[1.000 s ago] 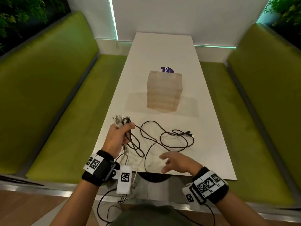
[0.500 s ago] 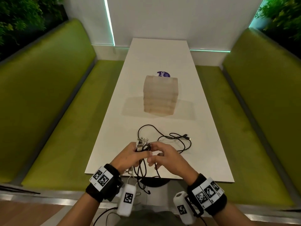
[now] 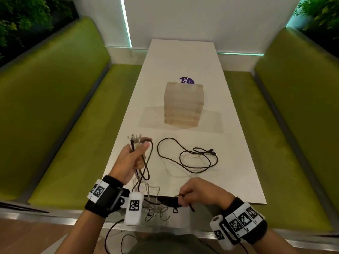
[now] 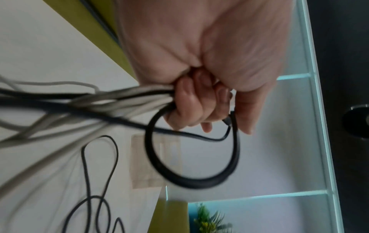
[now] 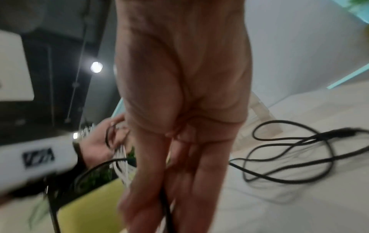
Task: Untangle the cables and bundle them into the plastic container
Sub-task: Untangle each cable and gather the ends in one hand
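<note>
Both fists closed: left hand (image 3: 131, 160) grips cable bundle (image 4: 119, 100) upright, right hand (image 3: 198, 192) pinches black cable (image 3: 190, 208).

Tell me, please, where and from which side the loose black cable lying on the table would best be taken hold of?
Probably at its connector end, coming from above on the right side with the right hand. That end of the loose black cable lies free on the table, clear of the overlapping loops, so drawing it out should tighten no knots.

We note soft, even indoor light, cyan glow strips (image 3: 126, 21) along the wall, faint shadow beside the plastic container (image 3: 184, 105), wide-angle bending at head-view edges, both wrist views motion-blurred.
</note>
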Available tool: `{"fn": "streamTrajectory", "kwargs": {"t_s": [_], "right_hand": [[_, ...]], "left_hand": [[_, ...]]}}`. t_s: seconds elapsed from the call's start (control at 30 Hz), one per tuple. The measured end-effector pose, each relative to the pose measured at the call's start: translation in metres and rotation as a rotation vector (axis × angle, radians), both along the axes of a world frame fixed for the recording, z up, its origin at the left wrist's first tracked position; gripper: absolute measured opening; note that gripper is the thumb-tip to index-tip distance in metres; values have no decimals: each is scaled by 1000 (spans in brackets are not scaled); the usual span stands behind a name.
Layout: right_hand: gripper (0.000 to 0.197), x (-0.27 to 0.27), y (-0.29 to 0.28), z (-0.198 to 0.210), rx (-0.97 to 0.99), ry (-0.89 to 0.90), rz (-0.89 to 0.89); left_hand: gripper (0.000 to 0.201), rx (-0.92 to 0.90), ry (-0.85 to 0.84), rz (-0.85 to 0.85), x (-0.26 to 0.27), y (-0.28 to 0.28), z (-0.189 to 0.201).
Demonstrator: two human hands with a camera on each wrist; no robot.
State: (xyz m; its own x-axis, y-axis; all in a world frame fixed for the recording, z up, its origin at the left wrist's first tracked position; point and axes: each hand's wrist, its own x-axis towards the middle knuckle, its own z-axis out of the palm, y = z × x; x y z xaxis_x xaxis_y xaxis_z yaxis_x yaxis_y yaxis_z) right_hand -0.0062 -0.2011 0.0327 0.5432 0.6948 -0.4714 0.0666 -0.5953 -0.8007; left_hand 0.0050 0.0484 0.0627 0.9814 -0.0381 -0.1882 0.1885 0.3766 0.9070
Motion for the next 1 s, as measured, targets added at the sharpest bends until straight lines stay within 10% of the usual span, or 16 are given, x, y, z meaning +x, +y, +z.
{"fn": "streamTrajectory", "kwargs": {"t_s": [0.23, 0.4, 0.7, 0.83, 1.0], "right_hand": [[42, 1, -15, -27, -474, -94, 240], [49, 19, 15, 22, 160, -142, -330], [6, 22, 41, 62, 560, -135, -586], [6, 14, 21, 72, 530, 23, -283], [23, 6, 13, 40, 36, 13, 192]], "left_hand": [[26, -27, -8, 88, 4, 13, 10], [20, 20, 1, -136, 0, -10, 7], [54, 12, -7, -250, -4, -15, 1], [35, -35, 14, -5, 5, -3, -1], [19, -64, 86, 153, 19, 5, -1]]}}
